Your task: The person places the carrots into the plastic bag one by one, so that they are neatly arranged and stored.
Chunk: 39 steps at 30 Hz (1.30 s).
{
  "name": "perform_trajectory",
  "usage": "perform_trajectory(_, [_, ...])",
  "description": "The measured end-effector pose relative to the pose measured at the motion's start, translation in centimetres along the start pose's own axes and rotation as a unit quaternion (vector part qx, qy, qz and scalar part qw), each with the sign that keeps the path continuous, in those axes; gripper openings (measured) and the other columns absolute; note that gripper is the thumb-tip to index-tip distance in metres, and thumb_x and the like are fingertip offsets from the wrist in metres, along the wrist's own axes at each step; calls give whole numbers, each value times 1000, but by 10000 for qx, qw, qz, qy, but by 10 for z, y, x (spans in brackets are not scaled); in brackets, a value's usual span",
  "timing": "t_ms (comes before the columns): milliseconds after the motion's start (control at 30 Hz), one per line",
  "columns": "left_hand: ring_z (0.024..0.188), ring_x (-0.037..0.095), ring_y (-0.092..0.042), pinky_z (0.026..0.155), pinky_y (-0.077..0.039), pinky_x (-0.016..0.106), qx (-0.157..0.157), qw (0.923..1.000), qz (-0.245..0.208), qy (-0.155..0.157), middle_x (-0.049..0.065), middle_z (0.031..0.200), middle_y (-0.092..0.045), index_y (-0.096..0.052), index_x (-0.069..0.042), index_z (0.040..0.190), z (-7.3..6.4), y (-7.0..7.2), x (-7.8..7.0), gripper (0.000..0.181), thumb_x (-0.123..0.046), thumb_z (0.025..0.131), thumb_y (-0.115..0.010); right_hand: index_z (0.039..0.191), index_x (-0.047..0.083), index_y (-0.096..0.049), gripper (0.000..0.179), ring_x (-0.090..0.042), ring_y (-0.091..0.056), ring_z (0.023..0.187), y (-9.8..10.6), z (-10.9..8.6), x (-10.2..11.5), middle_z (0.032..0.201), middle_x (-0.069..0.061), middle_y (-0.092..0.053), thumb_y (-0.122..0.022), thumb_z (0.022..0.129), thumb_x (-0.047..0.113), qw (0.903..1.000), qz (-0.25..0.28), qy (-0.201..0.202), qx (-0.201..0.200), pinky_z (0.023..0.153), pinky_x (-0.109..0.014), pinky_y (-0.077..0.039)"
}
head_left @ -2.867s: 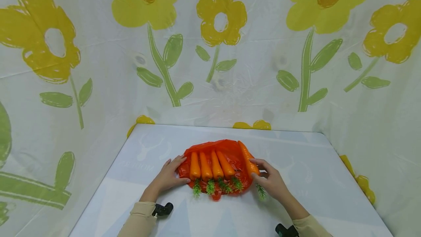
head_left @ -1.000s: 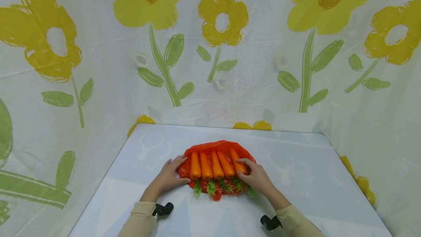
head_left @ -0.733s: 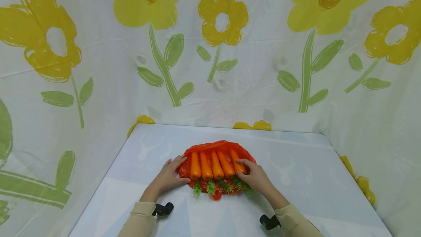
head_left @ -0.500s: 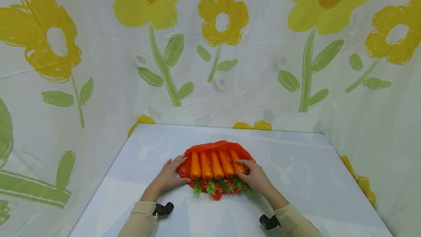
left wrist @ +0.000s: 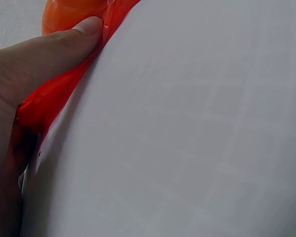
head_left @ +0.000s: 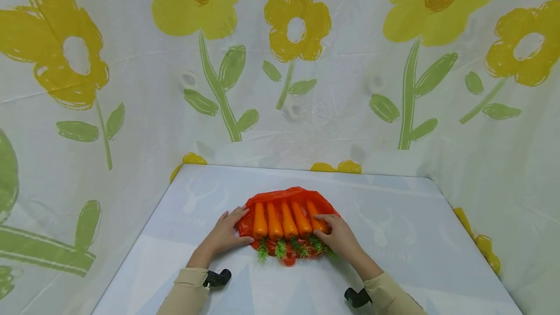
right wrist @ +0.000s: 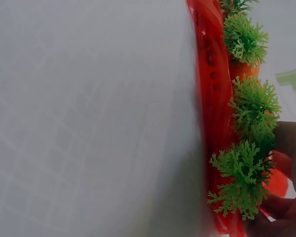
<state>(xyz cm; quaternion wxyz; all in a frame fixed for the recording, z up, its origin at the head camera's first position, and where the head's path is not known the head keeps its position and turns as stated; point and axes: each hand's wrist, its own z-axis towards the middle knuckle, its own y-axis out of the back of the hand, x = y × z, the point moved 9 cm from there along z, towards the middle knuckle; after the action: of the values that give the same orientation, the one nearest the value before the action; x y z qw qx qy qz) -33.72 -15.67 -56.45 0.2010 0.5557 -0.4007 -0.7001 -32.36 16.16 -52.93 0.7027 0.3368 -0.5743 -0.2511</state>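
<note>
Several orange carrots (head_left: 286, 219) with feathery green tops lie side by side on a red plastic bag (head_left: 280, 194), their tops toward the person. At the right end of the row, my right hand (head_left: 343, 239) holds the last carrot (head_left: 316, 217) between thumb and fingers. That carrot's green top (right wrist: 241, 177) shows in the right wrist view, partly covering the fingers. My left hand (head_left: 223, 232) rests on the bag's left edge, fingers and thumb spread apart. In the left wrist view its straight thumb (left wrist: 64, 52) lies on the red plastic beside an orange carrot (left wrist: 71, 14).
The bag lies on a pale blue-white table (head_left: 393, 218) with faint printed patterns. A white curtain (head_left: 332, 125) with yellow flowers hangs behind and at both sides. Each wrist carries a black camera, such as the right one (head_left: 358, 298).
From the bag's right edge, my right hand has moved left with the carrot, which now lies beside the others. Over the last second the hand barely shifts; the left hand stays put.
</note>
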Motion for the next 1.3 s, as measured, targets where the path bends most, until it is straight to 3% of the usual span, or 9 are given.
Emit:
perform_trajectory(667, [151,34,-28,125,-8,55,7,10000,-77,5,13,160,-39,-43,-7,154,-2,0,1,96,-52,79,-83,127,15,-71,41,-26,-62,109,12,-11,-2,121,-5,-67,-81,88,26,9995,144,-177,-237,98,-49,-54])
perform_trajectory(1067, [152,32,-27,125,-7,54,99,9999,-117,20,11,161,-38,-43,-11,155,-2,2,4,94,-50,80,-83,127,15,-71,39,-17,-64,93,27,-16,-20,118,-4,-68,-80,89,21,9972,510,-411,-371,82,-34,-60])
perform_trajectory(1200, [152,39,-25,123,-13,59,120,9995,-273,130,11,162,-37,-42,-15,155,-2,3,8,91,-46,80,-84,126,13,-71,36,-18,-64,93,31,-16,-25,117,-4,-68,-78,91,19,9963,603,-450,-423,82,-33,-59])
perform_trajectory(1300, [148,48,-27,118,-23,66,89,9991,-332,259,14,159,-41,-42,-17,154,-2,5,11,91,-45,79,-85,125,11,-71,34,-19,-65,95,36,-16,-27,114,-5,-69,-76,92,16,9958,657,-443,-466,85,-36,-59])
